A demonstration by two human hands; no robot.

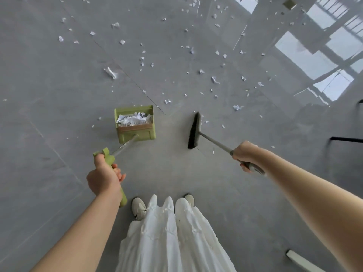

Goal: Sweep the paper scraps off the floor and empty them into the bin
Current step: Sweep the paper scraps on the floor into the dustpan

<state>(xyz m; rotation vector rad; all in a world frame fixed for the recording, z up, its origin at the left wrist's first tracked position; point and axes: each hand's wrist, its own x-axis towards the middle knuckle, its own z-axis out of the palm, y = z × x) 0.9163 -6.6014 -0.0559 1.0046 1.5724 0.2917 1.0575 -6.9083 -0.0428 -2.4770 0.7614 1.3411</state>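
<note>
Left hand (105, 176) gripping green dustpan (135, 122) handle, right hand (245, 154) gripping broom (194, 131); paper scraps (191, 51) strewn ahead across grey floor (49, 95).

White paper scraps (215, 80) lie scattered over the grey floor (59, 114), well beyond the fingers; more fill the green long-handled dustpan (135, 122) ahead of the left-hand fingers, and a dark-bristled broom (193, 131) angles out from the right-hand ones

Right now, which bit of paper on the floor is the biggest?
The long crumpled paper strip, lying on the floor up and left of the green dustpan. The other scraps on the floor look much smaller.
</note>
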